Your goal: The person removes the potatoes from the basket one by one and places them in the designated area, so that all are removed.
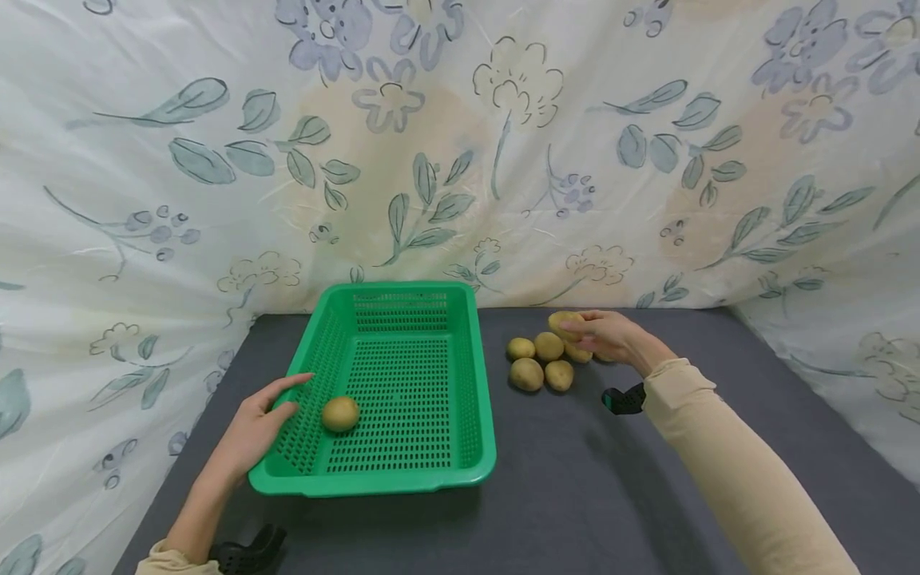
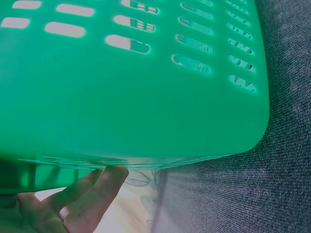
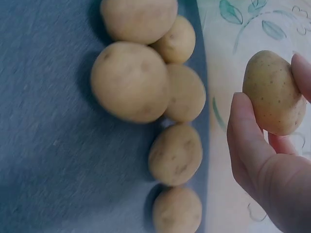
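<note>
My right hand [image 1: 611,335] pinches a potato [image 3: 273,92] between thumb and fingers, raised over the group of potatoes on the table. My left hand [image 1: 253,427] grips the left rim of a green plastic basket [image 1: 486,431], thumb and a finger over the rim. In the left wrist view, other fingers [image 2: 104,194] lie against the outside of the basket wall. One potato [image 1: 340,414] lies inside the basket, near its left wall. Several potatoes [image 3: 130,82] sit close together to the right of the basket, partly hidden by my right hand in the head view.
A dark grey cloth [image 1: 561,487] covers the table. A flowered curtain [image 1: 446,160] hangs behind it and along both sides. Black wrist straps show at the left wrist [image 1: 247,551] and the right wrist [image 1: 624,399].
</note>
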The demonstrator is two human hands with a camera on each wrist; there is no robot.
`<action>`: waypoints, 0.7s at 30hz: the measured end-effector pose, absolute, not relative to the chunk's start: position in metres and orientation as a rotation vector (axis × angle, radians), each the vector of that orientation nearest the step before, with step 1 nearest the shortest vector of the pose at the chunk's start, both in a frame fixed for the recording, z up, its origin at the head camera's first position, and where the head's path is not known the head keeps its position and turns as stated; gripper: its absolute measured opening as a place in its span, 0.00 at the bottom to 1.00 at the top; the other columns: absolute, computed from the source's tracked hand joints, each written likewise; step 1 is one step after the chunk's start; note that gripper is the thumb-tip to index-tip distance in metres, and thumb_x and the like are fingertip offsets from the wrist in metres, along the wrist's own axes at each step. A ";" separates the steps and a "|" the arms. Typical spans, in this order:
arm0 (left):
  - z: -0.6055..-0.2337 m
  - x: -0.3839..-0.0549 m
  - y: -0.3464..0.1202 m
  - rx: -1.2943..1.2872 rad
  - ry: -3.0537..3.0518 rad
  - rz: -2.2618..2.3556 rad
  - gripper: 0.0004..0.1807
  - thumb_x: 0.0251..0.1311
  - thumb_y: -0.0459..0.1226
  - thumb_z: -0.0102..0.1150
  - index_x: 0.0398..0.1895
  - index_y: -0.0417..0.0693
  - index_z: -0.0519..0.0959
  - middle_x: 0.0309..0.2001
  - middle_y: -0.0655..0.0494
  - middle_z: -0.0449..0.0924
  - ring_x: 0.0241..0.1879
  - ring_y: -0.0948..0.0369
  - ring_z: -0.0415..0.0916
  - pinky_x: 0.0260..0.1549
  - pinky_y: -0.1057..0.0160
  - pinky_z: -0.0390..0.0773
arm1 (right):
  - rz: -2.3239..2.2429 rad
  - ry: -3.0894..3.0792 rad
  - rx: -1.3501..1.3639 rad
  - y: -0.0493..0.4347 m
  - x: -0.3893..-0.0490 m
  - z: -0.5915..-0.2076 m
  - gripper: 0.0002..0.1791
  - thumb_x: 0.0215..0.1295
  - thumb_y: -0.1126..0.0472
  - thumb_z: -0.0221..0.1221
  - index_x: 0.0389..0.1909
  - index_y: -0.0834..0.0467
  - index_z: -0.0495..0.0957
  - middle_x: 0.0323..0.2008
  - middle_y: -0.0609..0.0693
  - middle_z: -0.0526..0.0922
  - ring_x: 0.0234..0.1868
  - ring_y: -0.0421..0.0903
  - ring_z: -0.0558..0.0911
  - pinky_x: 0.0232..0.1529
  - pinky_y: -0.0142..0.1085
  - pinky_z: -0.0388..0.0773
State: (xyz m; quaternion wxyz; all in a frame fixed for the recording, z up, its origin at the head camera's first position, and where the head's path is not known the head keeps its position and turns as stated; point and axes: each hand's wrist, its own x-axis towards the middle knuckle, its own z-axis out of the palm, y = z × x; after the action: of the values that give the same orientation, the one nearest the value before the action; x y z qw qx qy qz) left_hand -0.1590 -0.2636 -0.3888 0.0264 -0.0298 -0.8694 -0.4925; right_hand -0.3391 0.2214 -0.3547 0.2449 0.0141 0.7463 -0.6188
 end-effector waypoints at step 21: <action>-0.389 -0.160 -0.265 -0.112 -2.687 -1.520 0.24 0.72 0.34 0.39 0.70 0.42 0.62 0.70 0.37 0.52 0.17 0.58 0.52 0.22 0.58 0.61 | -1.709 1.972 0.108 0.265 -0.320 -0.393 0.47 0.71 0.62 0.53 0.72 0.67 0.26 0.72 0.66 0.27 0.70 0.63 0.49 0.64 0.45 0.58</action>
State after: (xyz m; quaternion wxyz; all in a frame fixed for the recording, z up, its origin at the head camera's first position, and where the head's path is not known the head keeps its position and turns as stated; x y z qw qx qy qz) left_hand -0.1597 -0.2654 -0.3890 0.0265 -0.0362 -0.8695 -0.4918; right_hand -0.3204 0.2646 -0.3930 0.2620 0.0400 0.7287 -0.6315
